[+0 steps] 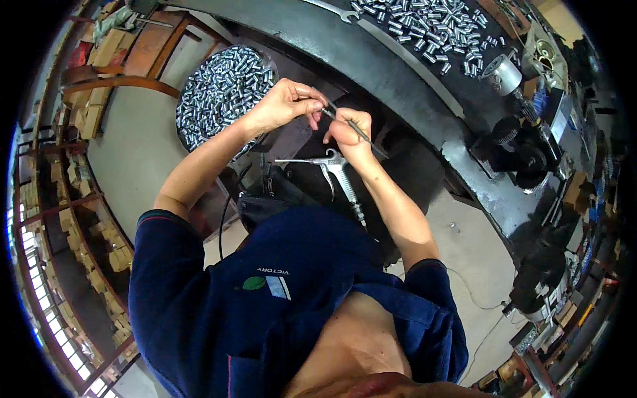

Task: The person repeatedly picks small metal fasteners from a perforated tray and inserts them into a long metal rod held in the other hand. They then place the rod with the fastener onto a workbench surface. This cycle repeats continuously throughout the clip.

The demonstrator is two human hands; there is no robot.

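Note:
My left hand (286, 106) is closed in a pinch, thumb against fingertips, on a small piece that is mostly hidden. Close beside it, my right hand (353, 132) is closed around a thin dark rod (361, 135), slanting from upper left to lower right. The rod's upper part passes by my left fingertips; whether it touches the small piece I cannot tell. Below both hands, a silver air blow gun (340, 174) lies across my lap, its thin nozzle pointing left. A round container heaped with short metal sleeves (225, 96) stands beside my left forearm.
Ahead runs a dark metal workbench (405, 106) with more loose metal sleeves (438, 30) and a wrench (332, 9). At the right stands a machine with dark round knobs (524, 149). A shelf of small boxes (79, 192) lines the left; a black hose (224, 219) hangs near my lap.

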